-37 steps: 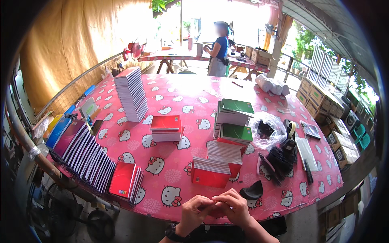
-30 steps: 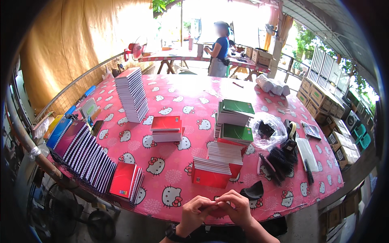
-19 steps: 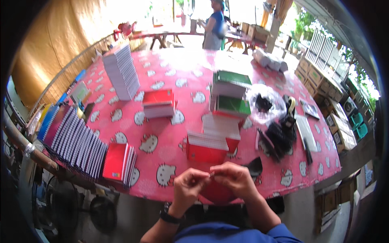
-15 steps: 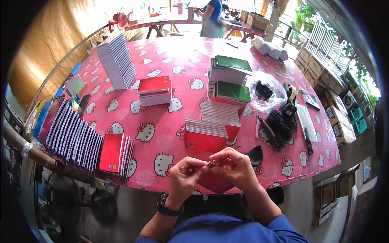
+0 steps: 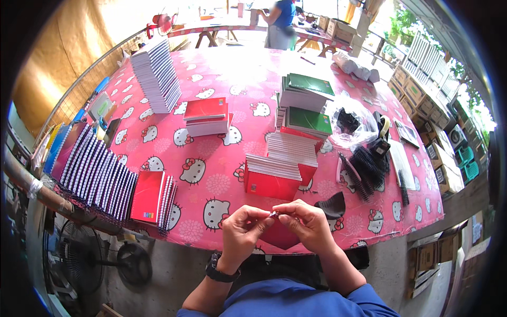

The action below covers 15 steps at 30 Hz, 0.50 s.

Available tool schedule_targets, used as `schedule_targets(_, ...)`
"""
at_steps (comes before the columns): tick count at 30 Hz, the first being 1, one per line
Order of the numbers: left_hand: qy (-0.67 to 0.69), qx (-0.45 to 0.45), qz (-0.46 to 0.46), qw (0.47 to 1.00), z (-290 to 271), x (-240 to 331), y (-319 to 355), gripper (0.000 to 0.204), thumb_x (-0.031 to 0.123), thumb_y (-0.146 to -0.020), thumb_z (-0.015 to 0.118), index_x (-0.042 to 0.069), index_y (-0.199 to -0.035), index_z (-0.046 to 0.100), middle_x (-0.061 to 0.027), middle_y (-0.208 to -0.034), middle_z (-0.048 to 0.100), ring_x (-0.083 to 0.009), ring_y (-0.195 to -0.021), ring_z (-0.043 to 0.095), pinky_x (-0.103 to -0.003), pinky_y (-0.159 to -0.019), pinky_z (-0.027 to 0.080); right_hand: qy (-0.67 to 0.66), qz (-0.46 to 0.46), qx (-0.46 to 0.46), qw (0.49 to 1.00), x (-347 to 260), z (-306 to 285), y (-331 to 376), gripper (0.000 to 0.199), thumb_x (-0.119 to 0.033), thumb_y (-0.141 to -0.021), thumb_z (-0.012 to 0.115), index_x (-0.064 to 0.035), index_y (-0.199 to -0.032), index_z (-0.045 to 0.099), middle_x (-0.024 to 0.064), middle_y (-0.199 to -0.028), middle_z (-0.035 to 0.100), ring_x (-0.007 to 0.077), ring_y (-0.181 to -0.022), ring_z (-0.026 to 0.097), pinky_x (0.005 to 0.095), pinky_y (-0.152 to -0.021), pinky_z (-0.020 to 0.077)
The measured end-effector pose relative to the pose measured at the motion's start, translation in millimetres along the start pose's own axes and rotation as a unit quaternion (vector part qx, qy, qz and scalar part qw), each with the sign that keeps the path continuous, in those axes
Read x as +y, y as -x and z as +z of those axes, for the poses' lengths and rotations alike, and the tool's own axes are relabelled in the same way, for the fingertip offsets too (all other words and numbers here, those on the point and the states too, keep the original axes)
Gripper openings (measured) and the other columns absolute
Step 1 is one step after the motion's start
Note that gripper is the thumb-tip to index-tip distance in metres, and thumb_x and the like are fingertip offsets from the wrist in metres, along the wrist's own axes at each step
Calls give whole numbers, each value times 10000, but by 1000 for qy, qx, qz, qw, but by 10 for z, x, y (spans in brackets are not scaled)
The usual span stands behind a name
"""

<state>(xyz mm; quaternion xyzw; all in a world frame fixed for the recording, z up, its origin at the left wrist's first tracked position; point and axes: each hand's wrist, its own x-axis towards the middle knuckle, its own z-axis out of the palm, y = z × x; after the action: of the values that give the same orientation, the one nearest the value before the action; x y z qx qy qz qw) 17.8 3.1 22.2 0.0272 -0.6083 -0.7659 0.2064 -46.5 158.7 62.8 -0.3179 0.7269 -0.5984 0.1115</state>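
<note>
A dark red notebook (image 5: 280,236) is at the table's near edge, right in front of me, partly hidden by my hands. My left hand (image 5: 244,227) is closed in a pinch at its upper edge, thumb against fingertips. Opposite it, my right hand (image 5: 305,222) pinches the same edge, its fingertips almost meeting the left ones. A tiny shiny bit (image 5: 273,214) shows between the fingertips, too small to make out. Just beyond my hands stands a row of red-covered notebooks (image 5: 272,182) with page edges up. A black pouch-like piece (image 5: 331,205) lies beside my right hand.
Black spiral coils (image 5: 367,169) and a clear plastic bag (image 5: 351,121) lie to the right. Green notebooks (image 5: 309,120) are stacked behind the red row. Red notebooks (image 5: 206,111), a tall stack (image 5: 157,76) and bound notebooks (image 5: 97,169) occupy the left. Another person (image 5: 280,24) stands at a far table.
My right fingers have shifted slightly and closed in over the notebook's edge, covering more of it. The left hand stays nearly still. The whole view has moved a little.
</note>
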Motion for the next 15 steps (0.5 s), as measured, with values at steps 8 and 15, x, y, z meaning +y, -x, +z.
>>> schedule_targets(8,-47,-12,30,998,-33,-53,13,135,-29,-794,723,24,-898,655,-30,-834,659,-52,-740,605,-203,-614,499,-57,-11,34,998,65,-6,-2,253,-62,-849,691,-40,-1099,657,57,-966,647,122,-888,618,256,-783,486)
schedule_targets(15,-87,-28,54,994,-52,-77,23,150,-31,-779,731,27,-896,657,-57,-854,666,-89,-763,639,-219,-638,524,-96,3,10,995,143,-2,20,201,-65,-835,713,-39,-1028,658,31,-940,624,86,-847,569,245,-771,459)
